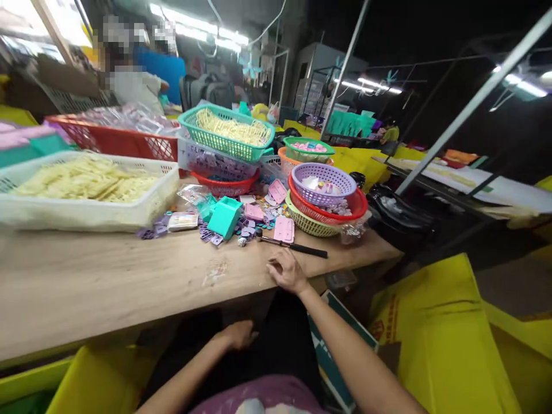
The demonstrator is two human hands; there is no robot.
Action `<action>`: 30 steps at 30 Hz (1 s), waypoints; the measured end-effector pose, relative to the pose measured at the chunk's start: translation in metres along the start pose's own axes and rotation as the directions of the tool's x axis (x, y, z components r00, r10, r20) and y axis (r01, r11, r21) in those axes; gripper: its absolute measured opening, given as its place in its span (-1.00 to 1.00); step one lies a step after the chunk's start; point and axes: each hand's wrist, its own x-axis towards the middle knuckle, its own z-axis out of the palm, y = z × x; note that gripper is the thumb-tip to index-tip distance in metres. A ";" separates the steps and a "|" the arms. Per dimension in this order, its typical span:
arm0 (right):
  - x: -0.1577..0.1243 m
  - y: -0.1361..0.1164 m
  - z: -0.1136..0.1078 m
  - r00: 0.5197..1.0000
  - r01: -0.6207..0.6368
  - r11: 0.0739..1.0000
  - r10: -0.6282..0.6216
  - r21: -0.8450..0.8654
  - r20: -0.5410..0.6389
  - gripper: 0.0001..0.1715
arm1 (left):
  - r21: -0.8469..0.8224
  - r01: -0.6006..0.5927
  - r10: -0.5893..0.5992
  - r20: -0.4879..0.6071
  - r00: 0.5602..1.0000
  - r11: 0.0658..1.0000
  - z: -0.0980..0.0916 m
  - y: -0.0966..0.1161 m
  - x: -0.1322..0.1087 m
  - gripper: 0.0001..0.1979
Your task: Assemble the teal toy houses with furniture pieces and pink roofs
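My right hand (pixel 287 271) rests on the front edge of the wooden table (pixel 142 276), fingers loosely bent with a gap to the thumb and nothing visible between them. Just beyond it lies a black-handled tool (pixel 302 248) with a thin metal shaft. My left hand (pixel 239 334) is low over my lap, fingers curled in, with no object showing. Past the tool are a pink plastic piece (pixel 284 229), a teal plastic box (pixel 225 217) and a pile of small purple parts (pixel 248 230). A clear plastic bag (pixel 194 195) lies beside the box.
A white basket (pixel 166 183) of pale yellow pieces stands left. Behind are a red crate (pixel 129 141) and a teal basket (pixel 254 152). Stacked round baskets (pixel 328 198) stand right. Yellow boxes (pixel 440 339) flank me below the table. A person (pixel 138 86) is at the back left.
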 end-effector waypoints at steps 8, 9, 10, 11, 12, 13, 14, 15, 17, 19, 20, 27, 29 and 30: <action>0.001 -0.001 0.010 0.993 0.039 0.998 -0.044 -0.052 -0.108 -0.86 | 0.033 -0.238 0.235 -0.347 0.908 0.971 -0.124 0.017 -0.064 -0.55; 0.000 -0.002 0.011 0.993 0.042 0.997 -0.049 -0.060 -0.108 -0.85 | 0.034 -0.192 0.185 -0.474 0.861 0.981 -0.143 0.013 -0.061 -0.50; 0.000 -0.002 0.012 0.993 0.043 0.997 -0.050 -0.068 -0.108 -0.85 | 0.025 -0.129 0.118 -0.596 0.794 0.991 -0.162 0.008 -0.055 -0.44; 0.000 -0.003 0.012 0.993 0.041 0.996 -0.049 -0.075 -0.109 -0.85 | 0.004 -0.057 0.044 -0.694 0.718 0.998 -0.178 0.002 -0.046 -0.36; -0.001 -0.003 0.013 0.993 0.035 0.996 -0.044 -0.081 -0.110 -0.86 | -0.028 0.014 -0.031 -0.765 0.643 1.000 -0.193 -0.005 -0.035 -0.27; -0.001 -0.004 0.013 0.993 0.028 0.996 -0.037 -0.085 -0.111 -0.86 | -0.063 0.072 -0.093 -0.811 0.578 0.995 -0.205 -0.012 -0.022 -0.18; -0.001 -0.004 0.013 0.994 0.020 0.996 -0.029 -0.090 -0.110 -0.87 | -0.095 0.113 -0.141 -0.837 0.528 0.989 -0.214 -0.019 -0.008 -0.12; -0.002 -0.004 0.013 0.994 0.012 0.996 -0.022 -0.093 -0.107 -0.87 | -0.122 0.139 -0.175 -0.852 0.494 0.983 -0.221 -0.026 0.005 -0.08; -0.002 -0.004 0.013 0.995 -0.006 0.995 -0.004 -0.101 -0.098 -0.87 | -0.164 0.151 -0.216 -0.863 0.457 0.975 -0.229 -0.037 0.029 -0.04; -0.002 -0.005 0.012 0.996 -0.022 0.994 0.013 -0.110 -0.086 -0.87 | -0.203 0.129 -0.240 -0.867 0.437 0.971 -0.234 -0.046 0.045 -0.04; -0.002 -0.005 0.011 0.997 -0.030 0.993 0.022 -0.113 -0.079 -0.87 | -0.224 0.110 -0.250 -0.868 0.429 0.968 -0.236 -0.050 0.049 -0.05; -0.007 -0.005 0.005 0.998 -0.049 0.997 0.047 -0.056 -0.032 -0.90 | -0.409 -0.159 -0.310 -0.848 0.430 0.898 -0.247 -0.072 0.027 -0.20; -0.006 -0.003 0.002 0.996 -0.079 0.996 0.080 0.031 -0.032 -0.88 | -0.444 -0.253 -0.306 -0.843 0.442 0.859 -0.246 -0.074 0.012 -0.21; -0.004 -0.002 -0.001 0.992 -0.114 0.989 0.118 0.090 -0.041 -0.88 | -0.451 -0.291 -0.299 -0.845 0.444 0.844 -0.245 -0.076 0.005 -0.22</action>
